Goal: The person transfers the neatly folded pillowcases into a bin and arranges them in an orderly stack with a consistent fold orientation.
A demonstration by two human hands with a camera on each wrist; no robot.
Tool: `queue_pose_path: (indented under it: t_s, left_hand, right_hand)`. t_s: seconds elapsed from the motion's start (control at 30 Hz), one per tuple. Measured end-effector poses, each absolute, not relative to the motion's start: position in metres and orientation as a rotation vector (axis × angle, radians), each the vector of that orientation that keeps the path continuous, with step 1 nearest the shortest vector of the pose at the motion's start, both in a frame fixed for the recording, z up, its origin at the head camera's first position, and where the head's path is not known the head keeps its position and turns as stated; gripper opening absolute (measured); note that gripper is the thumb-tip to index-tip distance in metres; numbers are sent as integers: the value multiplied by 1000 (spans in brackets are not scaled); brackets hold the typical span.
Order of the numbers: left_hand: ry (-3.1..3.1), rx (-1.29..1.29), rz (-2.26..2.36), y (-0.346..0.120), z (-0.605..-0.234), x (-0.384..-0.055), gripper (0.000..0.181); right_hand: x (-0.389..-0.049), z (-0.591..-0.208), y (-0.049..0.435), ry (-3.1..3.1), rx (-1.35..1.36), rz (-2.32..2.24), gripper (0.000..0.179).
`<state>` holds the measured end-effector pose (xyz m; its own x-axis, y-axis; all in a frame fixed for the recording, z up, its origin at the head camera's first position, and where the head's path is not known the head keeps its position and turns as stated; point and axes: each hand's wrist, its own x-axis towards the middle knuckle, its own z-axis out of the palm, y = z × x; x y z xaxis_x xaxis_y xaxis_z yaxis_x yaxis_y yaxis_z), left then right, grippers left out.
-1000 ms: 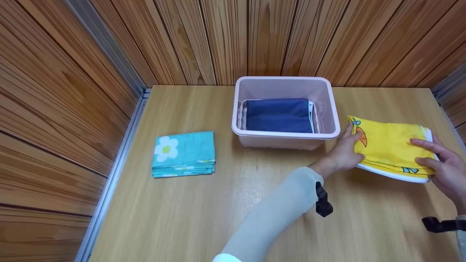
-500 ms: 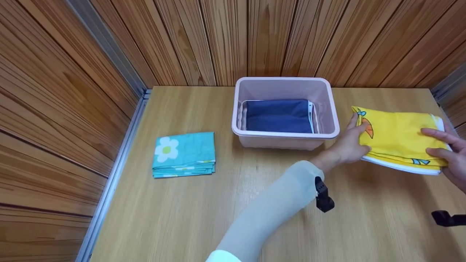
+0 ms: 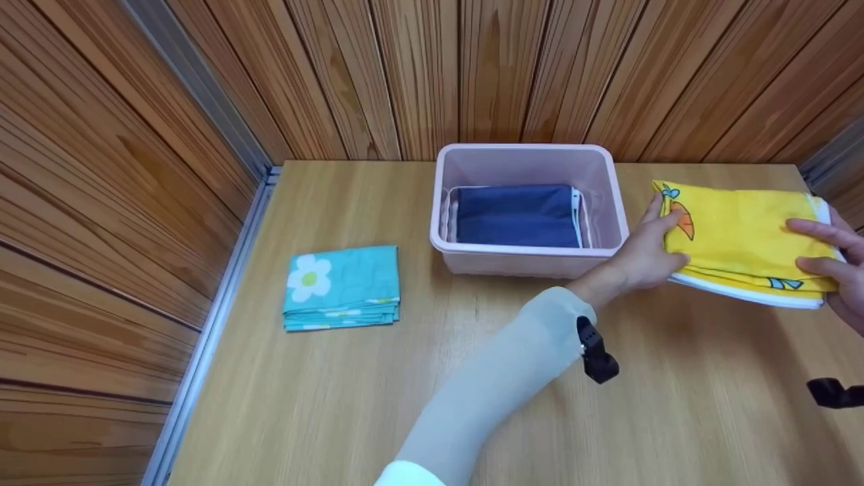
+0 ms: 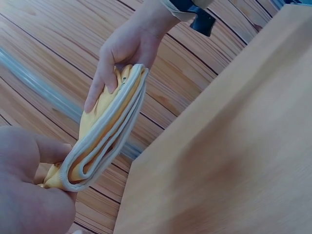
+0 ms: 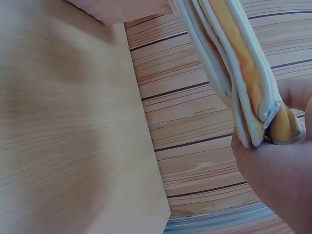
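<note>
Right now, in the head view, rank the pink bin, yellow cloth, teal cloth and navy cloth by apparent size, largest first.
1. Pink bin
2. Yellow cloth, though held up, so perhaps enlarged by nearness to the camera
3. Teal cloth and navy cloth, too alike to rank

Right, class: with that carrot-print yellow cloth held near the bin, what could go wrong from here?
The carrot-print yellow cloth is held at its ends by the left grip and right grip, so its folded layers might sag or fan open. The left grip is close to the pink bin, so a careless move could bump it.
</note>
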<state>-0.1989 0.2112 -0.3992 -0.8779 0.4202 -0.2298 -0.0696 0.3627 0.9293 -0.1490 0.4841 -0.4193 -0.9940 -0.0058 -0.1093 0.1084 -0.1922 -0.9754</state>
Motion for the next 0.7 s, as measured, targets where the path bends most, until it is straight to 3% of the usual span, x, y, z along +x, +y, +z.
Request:
queue_pose_path:
  t_s: [0.27, 0.7]
  left_hand:
    - [2205, 342, 1562, 202, -397, -203, 71]
    - [2136, 295, 1646, 181, -391, -216, 71]
  right_hand:
    - [-151, -414, 471, 2035, 61, -2345, 53]
    - [-160, -398, 445, 2184, 182, -2233, 48]
